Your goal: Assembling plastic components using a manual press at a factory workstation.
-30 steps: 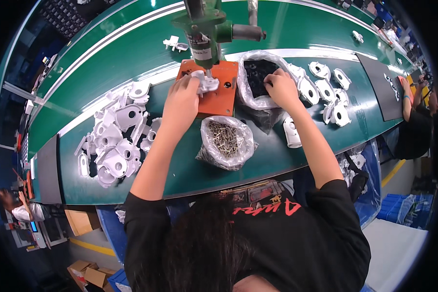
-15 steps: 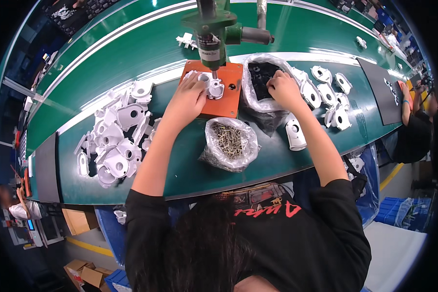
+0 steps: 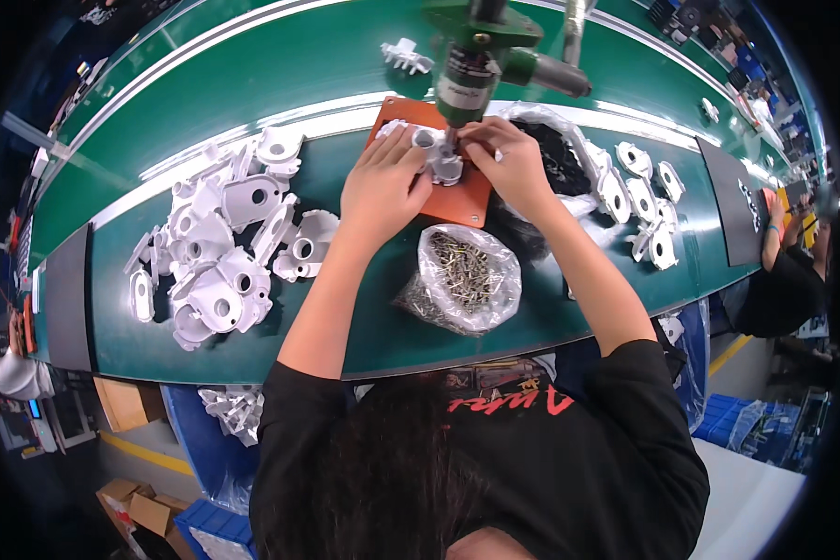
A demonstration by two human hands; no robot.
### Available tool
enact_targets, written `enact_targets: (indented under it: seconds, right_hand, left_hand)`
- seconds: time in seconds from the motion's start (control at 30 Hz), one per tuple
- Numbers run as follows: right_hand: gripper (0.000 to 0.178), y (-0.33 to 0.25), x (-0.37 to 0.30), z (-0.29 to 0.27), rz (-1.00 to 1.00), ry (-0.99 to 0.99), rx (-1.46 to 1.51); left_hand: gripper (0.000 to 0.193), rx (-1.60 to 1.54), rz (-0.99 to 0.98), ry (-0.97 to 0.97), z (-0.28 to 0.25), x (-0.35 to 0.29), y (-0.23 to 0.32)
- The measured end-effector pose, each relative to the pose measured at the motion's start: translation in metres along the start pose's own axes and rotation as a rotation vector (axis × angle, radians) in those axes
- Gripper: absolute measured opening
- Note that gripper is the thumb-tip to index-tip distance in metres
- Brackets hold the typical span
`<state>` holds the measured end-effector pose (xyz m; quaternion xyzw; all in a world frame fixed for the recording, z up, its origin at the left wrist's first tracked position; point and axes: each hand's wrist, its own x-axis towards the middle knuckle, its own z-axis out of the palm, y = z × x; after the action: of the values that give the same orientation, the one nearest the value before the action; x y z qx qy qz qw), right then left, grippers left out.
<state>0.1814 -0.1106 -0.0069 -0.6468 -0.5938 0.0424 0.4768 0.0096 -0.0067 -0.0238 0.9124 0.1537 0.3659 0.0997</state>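
A white plastic housing (image 3: 447, 171) lies on the orange plate (image 3: 465, 204), beneath the tip of a green press-like tool (image 3: 464, 91). My left hand (image 3: 383, 184) grips the housing from its left side, fingers closed over it and partly hiding it. At the housing's right side, right beside the tool tip, my right hand (image 3: 511, 166) is closed in a pinch. Whatever sits between those fingertips is too small and hidden to name. Just below the plate stands a clear plastic bag (image 3: 502, 297) of small metal screws or pins. Behind my right hand is another clear bag with black parts (image 3: 558, 159).
Many white housings (image 3: 219, 247) are heaped on the green table to the left. More white housings (image 3: 640, 198) lie to the right, near a black mat (image 3: 730, 191). One white part (image 3: 406, 56) rests beyond the tool. Another person (image 3: 779, 266) works at the far right.
My right hand has left the bag of black parts and moved left to the housing under the tool. My left hand stays on the housing. The whole view has shifted slightly.
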Motion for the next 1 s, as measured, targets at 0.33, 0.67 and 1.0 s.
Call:
enact_targets:
  seconds: [0.33,0.67,1.0]
  right_hand:
    - [0.015,0.0,-0.004,0.018,-0.123,-0.026,-0.057]
    - [0.022,-0.011,-0.014,0.006,-0.377,-0.098,-0.404]
    - [0.016,-0.043,-0.012,-0.009,-0.365,-0.035,-0.4]
  left_hand:
    - [0.02,0.015,0.008,0.05,0.005,-0.003,-0.004]
    - [0.02,0.01,0.005,0.042,0.004,-0.003,-0.002]
    - [0.021,0.016,-0.002,0.033,0.003,-0.001,-0.003]
